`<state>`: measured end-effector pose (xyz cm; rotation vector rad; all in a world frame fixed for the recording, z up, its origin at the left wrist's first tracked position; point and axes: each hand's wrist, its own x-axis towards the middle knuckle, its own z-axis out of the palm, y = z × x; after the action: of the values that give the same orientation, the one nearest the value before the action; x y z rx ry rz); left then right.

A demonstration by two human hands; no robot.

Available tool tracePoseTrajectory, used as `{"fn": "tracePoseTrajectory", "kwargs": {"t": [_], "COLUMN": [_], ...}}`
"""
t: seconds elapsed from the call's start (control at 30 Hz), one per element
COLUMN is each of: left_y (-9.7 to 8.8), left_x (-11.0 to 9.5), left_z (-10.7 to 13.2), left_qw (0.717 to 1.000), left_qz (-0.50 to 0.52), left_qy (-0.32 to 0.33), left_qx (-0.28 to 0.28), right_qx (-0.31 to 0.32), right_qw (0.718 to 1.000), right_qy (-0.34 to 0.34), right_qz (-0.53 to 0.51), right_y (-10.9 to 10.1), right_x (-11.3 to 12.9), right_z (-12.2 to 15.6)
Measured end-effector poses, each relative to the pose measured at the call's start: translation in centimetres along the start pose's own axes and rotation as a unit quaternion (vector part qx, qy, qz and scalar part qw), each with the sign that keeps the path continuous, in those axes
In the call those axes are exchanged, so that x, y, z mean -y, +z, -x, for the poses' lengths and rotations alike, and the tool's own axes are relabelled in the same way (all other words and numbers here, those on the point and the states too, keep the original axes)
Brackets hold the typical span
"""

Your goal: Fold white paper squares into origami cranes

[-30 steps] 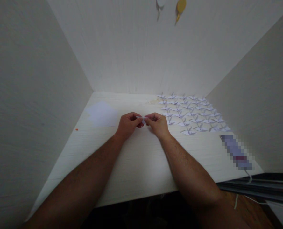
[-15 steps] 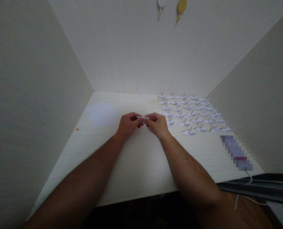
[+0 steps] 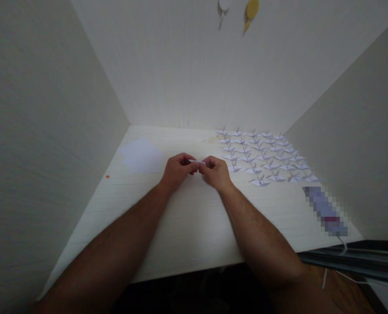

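Between my two hands is a small piece of folded white paper point(image 3: 197, 162), seen nearly edge-on. My left hand point(image 3: 179, 170) pinches its left end between thumb and fingers. At the other end, my right hand point(image 3: 216, 171) closes on the same paper with thumb and fingertips. Most of the folds are hidden by the fingers. To the right of my right hand stand several rows of white paper cranes point(image 3: 262, 155). Left of my left hand lie white paper sheets point(image 3: 141, 156), loosely overlapped.
The pale table point(image 3: 187, 235) is walled at the back and both sides. A pixelated flat object point(image 3: 325, 211) with a white cable point(image 3: 343, 247) lies near the right edge. A tiny orange bit point(image 3: 108, 176) sits at left. Two hooks, one yellow point(image 3: 252, 9), hang on the back wall.
The folded paper has tilted slightly, its right end now lower. My right fingers have shifted a little on it. The whole view has moved slightly.
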<state>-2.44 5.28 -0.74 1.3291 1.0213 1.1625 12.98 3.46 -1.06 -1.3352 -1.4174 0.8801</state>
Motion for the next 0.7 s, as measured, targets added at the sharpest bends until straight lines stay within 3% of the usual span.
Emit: {"fn": "tracePoseTrajectory", "kwargs": {"t": [0.7], "left_y": [-0.10], "left_x": [0.76], "left_z": [-0.55], "left_qw": [0.992], "left_qz": [0.120], "left_qy": [-0.028], "left_qx": [-0.014], "right_qx": [0.022], "right_qw": [0.998], "right_qy": [0.003], "right_qz": [-0.051], "right_y": [0.02], "right_x": [-0.28], "right_z": [-0.10]}}
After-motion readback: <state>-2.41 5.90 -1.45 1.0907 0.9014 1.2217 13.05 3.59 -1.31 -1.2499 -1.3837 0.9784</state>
